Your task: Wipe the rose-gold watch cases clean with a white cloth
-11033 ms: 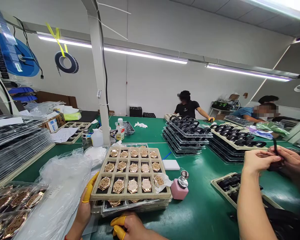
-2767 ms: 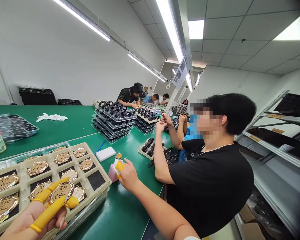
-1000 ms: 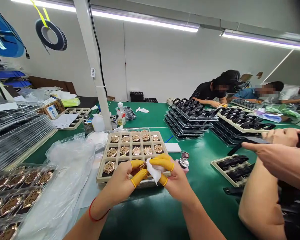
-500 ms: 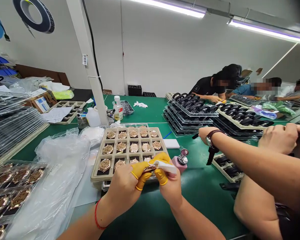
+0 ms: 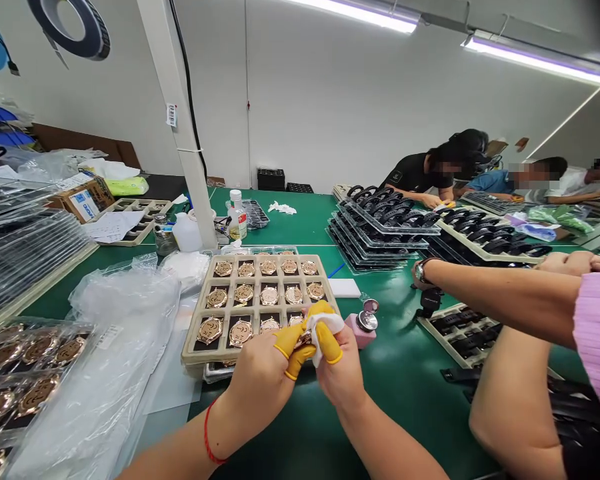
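"White cloth has changed shape since the last frame; it stuck out flat toward the right, and now it is bunched up around the right fingers; a pink sleeve has also come into view at the right edge."

"And the hands, what are they doing?"

"Left hand is in a narrow pinch on a gold watch case; right hand is closed on the cloth, pressing it to the case; yellow finger covers sit on the fingertips, and much of the case is hidden by them."

"Where is the case, exactly?"

"Near the middle of the frame, lifted over the near right part of the pale tray; more gold cases sit in its wells, though I can't tell which well this one belongs to; the pink bottle stands on the green counter, just beside the tray's right side."

"So which step is it?"

"Wiping, I'd judge, along the rim or side; the next move calls for a steady left pinch and light pressure through the cloth, with a small turn of the case to reach any unwiped edge; a loose pinch could let it slip onto the others"
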